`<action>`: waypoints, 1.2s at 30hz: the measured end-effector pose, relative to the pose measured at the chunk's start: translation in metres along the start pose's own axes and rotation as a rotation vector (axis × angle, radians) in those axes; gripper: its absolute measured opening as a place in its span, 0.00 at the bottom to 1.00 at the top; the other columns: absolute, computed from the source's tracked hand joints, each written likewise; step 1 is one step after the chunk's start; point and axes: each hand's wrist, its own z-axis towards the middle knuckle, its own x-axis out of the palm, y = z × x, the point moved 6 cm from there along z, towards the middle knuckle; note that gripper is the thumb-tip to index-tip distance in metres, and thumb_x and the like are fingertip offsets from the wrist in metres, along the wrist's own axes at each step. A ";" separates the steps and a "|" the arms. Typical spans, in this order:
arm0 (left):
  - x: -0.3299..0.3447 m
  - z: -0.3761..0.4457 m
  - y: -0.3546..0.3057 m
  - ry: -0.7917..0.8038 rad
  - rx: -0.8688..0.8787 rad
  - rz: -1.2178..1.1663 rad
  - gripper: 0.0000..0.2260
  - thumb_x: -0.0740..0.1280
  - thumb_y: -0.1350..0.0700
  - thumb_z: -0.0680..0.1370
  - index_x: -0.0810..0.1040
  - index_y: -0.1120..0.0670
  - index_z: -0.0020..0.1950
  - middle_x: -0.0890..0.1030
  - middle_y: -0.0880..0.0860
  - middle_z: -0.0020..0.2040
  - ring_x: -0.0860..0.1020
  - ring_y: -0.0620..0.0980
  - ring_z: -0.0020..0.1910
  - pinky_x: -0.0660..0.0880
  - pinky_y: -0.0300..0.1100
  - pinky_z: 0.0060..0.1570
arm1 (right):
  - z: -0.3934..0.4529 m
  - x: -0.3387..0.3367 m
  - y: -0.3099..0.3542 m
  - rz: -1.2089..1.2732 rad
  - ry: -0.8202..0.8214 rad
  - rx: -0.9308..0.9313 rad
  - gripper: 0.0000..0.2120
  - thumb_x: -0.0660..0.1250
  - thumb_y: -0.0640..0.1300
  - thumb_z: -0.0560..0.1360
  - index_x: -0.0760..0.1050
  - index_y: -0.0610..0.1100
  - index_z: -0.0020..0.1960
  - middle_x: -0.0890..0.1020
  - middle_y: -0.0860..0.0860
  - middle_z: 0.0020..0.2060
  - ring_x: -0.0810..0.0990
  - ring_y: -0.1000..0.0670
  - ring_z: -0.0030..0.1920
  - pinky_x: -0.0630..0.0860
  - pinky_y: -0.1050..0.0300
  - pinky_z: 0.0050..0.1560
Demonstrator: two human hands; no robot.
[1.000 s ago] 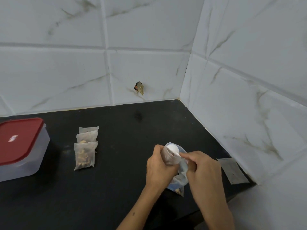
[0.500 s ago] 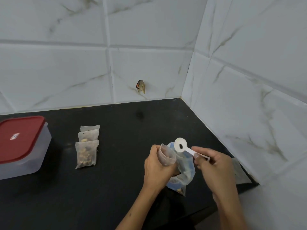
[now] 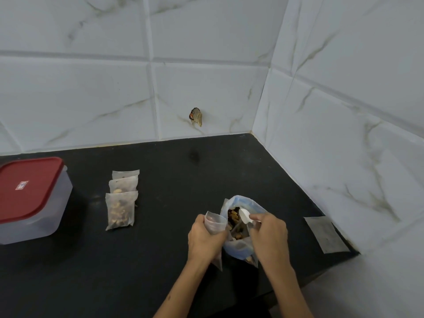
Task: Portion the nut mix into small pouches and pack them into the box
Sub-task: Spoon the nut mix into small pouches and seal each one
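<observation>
My left hand (image 3: 205, 239) grips an open, unfilled small pouch (image 3: 215, 222) upright beside the blue nut-mix bag (image 3: 241, 245), while my right hand (image 3: 270, 235) pinches a white plastic spoon (image 3: 245, 215) whose bowl sits inside the bag's mouth, over the nuts. Three filled pouches (image 3: 121, 208) lie overlapping on the black counter (image 3: 160, 260) to the left — the red-lidded box (image 3: 29, 198) stands beyond them, lid on, and a flat empty pouch (image 3: 325, 234) lies near the right wall.

Lidded box (image 3: 32, 198) far left, filled pouches (image 3: 121, 203) beside it, nut bag (image 3: 241, 228) right, flat pouch (image 3: 324, 234) rightmost
</observation>
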 end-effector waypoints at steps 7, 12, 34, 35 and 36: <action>0.015 0.017 -0.003 0.114 -0.043 -0.159 0.12 0.71 0.60 0.69 0.76 0.53 0.51 0.81 0.53 0.47 0.81 0.48 0.46 0.78 0.41 0.42 | 0.015 0.011 0.021 0.004 -0.044 -0.102 0.13 0.65 0.40 0.76 0.76 0.44 0.60 0.78 0.50 0.56 0.78 0.54 0.55 0.76 0.61 0.55; 0.022 0.022 -0.003 0.226 -0.062 -0.371 0.07 0.66 0.67 0.67 0.78 0.58 0.42 0.80 0.56 0.40 0.80 0.52 0.41 0.78 0.47 0.42 | 0.028 0.017 0.011 0.120 0.037 -0.073 0.13 0.63 0.36 0.77 0.78 0.44 0.59 0.79 0.49 0.57 0.79 0.53 0.54 0.78 0.61 0.53; 0.024 0.027 -0.002 0.340 -0.102 -0.519 0.09 0.60 0.72 0.68 0.74 0.60 0.37 0.77 0.55 0.33 0.78 0.51 0.34 0.76 0.47 0.37 | 0.029 0.037 -0.041 0.867 0.358 0.467 0.11 0.61 0.29 0.75 0.81 0.38 0.48 0.82 0.42 0.41 0.78 0.50 0.38 0.77 0.57 0.44; 0.024 0.026 -0.002 0.338 -0.105 -0.512 0.09 0.60 0.72 0.68 0.73 0.59 0.36 0.77 0.54 0.32 0.78 0.50 0.33 0.75 0.45 0.35 | 0.028 0.038 -0.041 0.885 0.358 0.483 0.11 0.61 0.29 0.76 0.81 0.38 0.48 0.82 0.42 0.40 0.78 0.51 0.37 0.76 0.59 0.41; 0.023 0.026 -0.002 0.333 -0.105 -0.505 0.08 0.61 0.71 0.68 0.74 0.59 0.35 0.77 0.53 0.31 0.78 0.48 0.32 0.75 0.44 0.33 | 0.027 0.039 -0.040 0.897 0.362 0.497 0.12 0.61 0.29 0.76 0.81 0.38 0.48 0.82 0.42 0.40 0.78 0.51 0.36 0.76 0.60 0.40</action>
